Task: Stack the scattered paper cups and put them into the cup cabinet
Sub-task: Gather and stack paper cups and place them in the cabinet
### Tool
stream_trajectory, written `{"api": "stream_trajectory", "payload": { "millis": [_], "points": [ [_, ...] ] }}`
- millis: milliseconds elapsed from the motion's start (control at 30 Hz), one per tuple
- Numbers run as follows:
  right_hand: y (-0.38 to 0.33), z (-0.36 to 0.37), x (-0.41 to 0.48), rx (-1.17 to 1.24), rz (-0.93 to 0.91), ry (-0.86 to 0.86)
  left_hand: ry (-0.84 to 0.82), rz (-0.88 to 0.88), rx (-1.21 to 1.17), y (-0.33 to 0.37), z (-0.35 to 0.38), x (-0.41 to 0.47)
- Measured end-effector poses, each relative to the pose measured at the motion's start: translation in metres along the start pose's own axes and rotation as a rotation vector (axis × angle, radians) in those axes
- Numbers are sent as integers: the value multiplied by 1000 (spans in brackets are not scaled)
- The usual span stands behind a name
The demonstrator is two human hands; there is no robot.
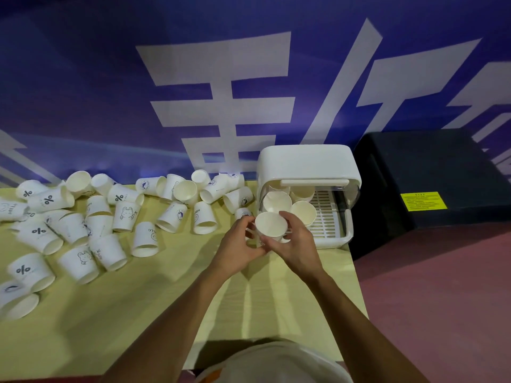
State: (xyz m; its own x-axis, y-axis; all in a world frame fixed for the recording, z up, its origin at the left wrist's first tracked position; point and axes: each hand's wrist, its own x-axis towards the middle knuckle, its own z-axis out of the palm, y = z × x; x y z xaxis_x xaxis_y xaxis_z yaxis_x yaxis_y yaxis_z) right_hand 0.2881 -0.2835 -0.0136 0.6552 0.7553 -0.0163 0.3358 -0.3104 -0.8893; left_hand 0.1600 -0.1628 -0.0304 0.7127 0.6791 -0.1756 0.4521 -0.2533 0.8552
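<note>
Nearest: a white garment (276, 363) at the person's chest, both bare forearms reaching away over the yellow-green table (166, 299).

Left hand (240, 244): fingers curled round the left side of the cup stack (271, 225), thumb on the near side.
Right hand (293, 244): fingers wrapped round the stack's right side, thumb across the near wall. Both hands grip the same stack.

Cup stack: white, open mouth up, held above the table near its right end, just in front of the cup cabinet's opening. More rims show between the fingers; the number of nested cups cannot be told.

Left half of table: scattered paper cups (110, 217), many, mostly on their sides or mouth down, some overlapping. Prints seen: "%", "HELLO", a rabbit, a blue round logo.

Cup cabinet (307, 164): white, rounded top, standing at the far right of the table, front open. Inside on the left, two cups mouth up, one larger (277, 201), one to its right (303, 212); further cups behind them. The slatted tray (326, 217) is bare on the right side.

Right of cabinet: black box (428, 172) bearing a yellow label (423, 200), text too small to read. Reddish floor (442, 286) beside the table.

Farthest: blue wall banner (193, 78) with large white characters.
</note>
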Motion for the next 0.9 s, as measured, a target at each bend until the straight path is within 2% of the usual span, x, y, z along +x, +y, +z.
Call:
{"api": "stream_trajectory", "payload": {
  "millis": [133,333,667,900],
  "points": [
    [8,-20,-4,52,49,113,-21,0,7,-6,0,-1],
    [14,-50,7,121,99,448,-12,-30,64,-17,0,-2],
    [27,-36,37,-78,113,305,-2,-114,96,-27,-5,-3],
    [35,-26,23,-214,120,387,21,-136,77,-31,-1,-3]
  ]
}}
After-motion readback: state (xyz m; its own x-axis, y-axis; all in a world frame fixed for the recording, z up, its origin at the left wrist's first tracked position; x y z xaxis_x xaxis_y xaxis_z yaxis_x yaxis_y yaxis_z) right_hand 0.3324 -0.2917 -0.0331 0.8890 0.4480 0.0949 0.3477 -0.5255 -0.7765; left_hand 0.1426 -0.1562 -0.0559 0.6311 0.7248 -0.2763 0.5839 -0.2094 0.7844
